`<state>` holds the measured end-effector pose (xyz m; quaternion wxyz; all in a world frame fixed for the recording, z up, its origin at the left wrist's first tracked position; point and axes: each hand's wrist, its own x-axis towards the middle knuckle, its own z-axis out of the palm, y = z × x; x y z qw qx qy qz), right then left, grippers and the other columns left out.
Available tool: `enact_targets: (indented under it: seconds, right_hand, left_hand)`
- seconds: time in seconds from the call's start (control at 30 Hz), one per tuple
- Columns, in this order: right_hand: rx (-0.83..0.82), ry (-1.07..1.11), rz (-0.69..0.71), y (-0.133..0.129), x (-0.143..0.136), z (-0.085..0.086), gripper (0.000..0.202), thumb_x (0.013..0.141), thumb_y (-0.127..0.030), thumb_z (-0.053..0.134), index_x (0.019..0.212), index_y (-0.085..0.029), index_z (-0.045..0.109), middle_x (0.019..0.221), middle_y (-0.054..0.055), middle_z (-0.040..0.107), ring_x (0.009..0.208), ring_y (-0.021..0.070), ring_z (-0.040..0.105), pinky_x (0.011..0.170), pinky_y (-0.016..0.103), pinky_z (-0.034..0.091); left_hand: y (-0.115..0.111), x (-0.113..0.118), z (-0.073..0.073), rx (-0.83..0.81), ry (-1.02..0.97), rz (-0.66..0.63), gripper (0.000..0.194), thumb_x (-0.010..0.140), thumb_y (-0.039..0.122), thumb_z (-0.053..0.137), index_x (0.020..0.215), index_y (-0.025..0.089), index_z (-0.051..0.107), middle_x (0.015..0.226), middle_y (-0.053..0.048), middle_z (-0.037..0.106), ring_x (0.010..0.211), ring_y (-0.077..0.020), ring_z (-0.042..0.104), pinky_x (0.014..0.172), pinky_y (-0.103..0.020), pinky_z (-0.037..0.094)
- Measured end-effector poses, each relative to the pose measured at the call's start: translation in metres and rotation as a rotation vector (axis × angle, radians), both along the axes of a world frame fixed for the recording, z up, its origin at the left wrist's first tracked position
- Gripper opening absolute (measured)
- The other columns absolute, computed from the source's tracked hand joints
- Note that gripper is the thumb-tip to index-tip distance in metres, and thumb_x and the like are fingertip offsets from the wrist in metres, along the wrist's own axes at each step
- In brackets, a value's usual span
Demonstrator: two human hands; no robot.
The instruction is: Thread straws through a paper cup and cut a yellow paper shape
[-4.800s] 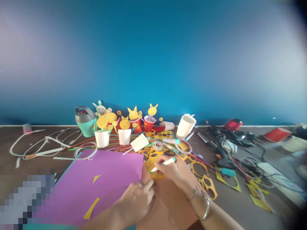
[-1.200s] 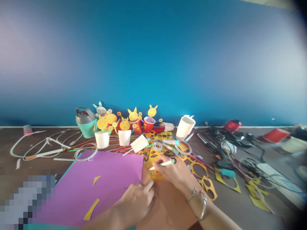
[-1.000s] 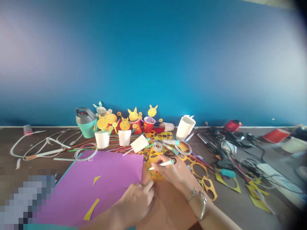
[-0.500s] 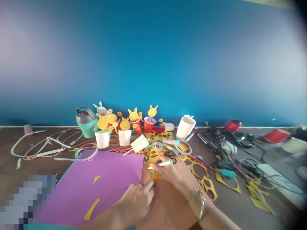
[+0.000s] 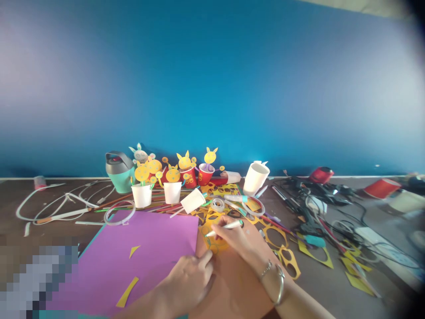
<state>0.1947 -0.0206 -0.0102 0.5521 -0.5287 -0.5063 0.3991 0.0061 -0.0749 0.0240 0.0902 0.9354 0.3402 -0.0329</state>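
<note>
My right hand (image 5: 229, 237) is closed around a white felt-tip pen (image 5: 232, 224) with a green end, its tip pointing left and down at a yellow paper piece (image 5: 212, 241). Faint green curved lines show on that paper. My left hand (image 5: 192, 274) rests on the orange-brown sheet (image 5: 232, 288), fingers curled, with the index fingertip pressed at the near edge of the yellow paper. Part of the paper is hidden under both hands. Left of them lies a purple sheet (image 5: 159, 239) bearing two yellow scraps (image 5: 128, 292).
White paper cups (image 5: 142, 196) and red cups (image 5: 206, 175) with yellow animal-faced cutouts stand along the back. A teal jug (image 5: 120, 177) is beside them. Tape rolls (image 5: 218, 204), yellow offcuts (image 5: 275, 235) and a glue gun (image 5: 310, 217) among cables lie to the right.
The pen's tip has shifted slightly down and left, and its rear end has risen to the right, turning with my right hand. My left hand has stayed in place.
</note>
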Motion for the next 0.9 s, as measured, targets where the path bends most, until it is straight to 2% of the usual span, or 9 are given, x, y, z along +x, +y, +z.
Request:
enact_targets:
  seconds: [0.1,0.27,0.37,0.43,0.5,0.6,0.73,0.83,0.9]
  right_hand:
    - [-0.107,0.101,0.108,-0.002,0.006,0.012,0.031,0.081,-0.041,0.066,0.057,-0.025,0.055,0.051,-0.002,0.056,0.047,0.0154,0.048,0.046,0.028,0.036]
    - [-0.009,0.204,-0.01,-0.006,0.018,0.027,0.035,0.086,-0.045,0.065,0.062,-0.025,0.05,0.052,-0.005,0.046,0.048,0.0132,0.039,0.048,0.027,0.033]
    - [0.065,0.246,-0.122,-0.004,0.023,0.027,0.034,0.085,-0.046,0.067,0.065,-0.023,0.051,0.058,-0.005,0.049,0.051,0.012,0.04,0.049,0.026,0.033]
    - [0.079,0.258,-0.206,-0.003,0.026,0.023,0.03,0.087,-0.047,0.063,0.071,-0.023,0.058,0.065,-0.003,0.055,0.055,0.0132,0.046,0.051,0.026,0.036]
    - [0.087,0.249,-0.281,-0.001,0.028,0.02,0.03,0.09,-0.049,0.056,0.082,-0.022,0.066,0.074,0.001,0.061,0.065,0.0164,0.054,0.056,0.028,0.041]
    - [0.135,0.253,-0.366,0.002,0.033,0.016,0.031,0.092,-0.05,0.052,0.097,-0.023,0.066,0.085,0.002,0.064,0.073,0.018,0.059,0.062,0.029,0.046]
    - [0.224,0.298,-0.443,0.008,0.039,0.017,0.022,0.086,-0.044,0.062,0.09,-0.023,0.059,0.082,-0.001,0.059,0.066,0.0142,0.055,0.058,0.026,0.046]
    - [0.258,0.299,-0.432,0.01,0.041,0.018,0.022,0.083,-0.043,0.065,0.085,-0.022,0.058,0.073,-0.002,0.057,0.063,0.0146,0.056,0.059,0.027,0.047]
    - [0.268,0.296,-0.441,0.011,0.043,0.017,0.023,0.082,-0.044,0.066,0.085,-0.022,0.059,0.075,-0.001,0.06,0.066,0.016,0.059,0.062,0.029,0.049]
  left_hand:
    - [0.001,-0.001,-0.003,0.042,-0.035,0.012,0.029,0.099,0.022,0.041,0.121,0.023,0.06,0.122,-0.011,0.065,0.081,-0.0183,0.071,0.075,-0.029,0.055]
    - [0.005,-0.006,-0.008,0.112,-0.098,-0.034,0.025,0.097,0.02,0.043,0.112,0.022,0.063,0.115,-0.01,0.069,0.078,-0.0171,0.071,0.074,-0.027,0.055]
    - [0.007,-0.007,-0.009,0.12,-0.13,-0.09,0.018,0.094,0.017,0.048,0.098,0.022,0.065,0.102,-0.007,0.072,0.073,-0.017,0.07,0.069,-0.026,0.055]
    - [0.008,-0.008,-0.006,0.102,-0.153,-0.093,0.014,0.09,0.017,0.052,0.088,0.022,0.065,0.095,-0.003,0.072,0.069,-0.0167,0.07,0.066,-0.026,0.054]
    - [0.012,-0.009,-0.002,0.073,-0.198,-0.042,0.014,0.088,0.017,0.053,0.081,0.023,0.064,0.09,-0.001,0.072,0.067,-0.0158,0.069,0.064,-0.024,0.053]
    - [0.022,-0.011,0.006,0.064,-0.308,0.128,0.016,0.089,0.014,0.051,0.085,0.023,0.063,0.092,-0.001,0.071,0.074,-0.0149,0.07,0.067,-0.022,0.052]
    - [0.041,-0.015,0.017,0.067,-0.331,0.37,0.014,0.09,0.012,0.051,0.09,0.023,0.059,0.092,0.0,0.072,0.08,-0.0172,0.071,0.069,-0.025,0.05]
    - [0.055,-0.017,0.028,0.121,-0.31,0.444,0.014,0.092,0.015,0.051,0.086,0.024,0.061,0.094,0.0,0.072,0.084,-0.0187,0.071,0.069,-0.027,0.049]
    - [0.066,-0.017,0.035,0.194,-0.334,0.457,0.016,0.095,0.021,0.051,0.084,0.023,0.063,0.096,-0.002,0.071,0.09,-0.0197,0.069,0.071,-0.028,0.049]
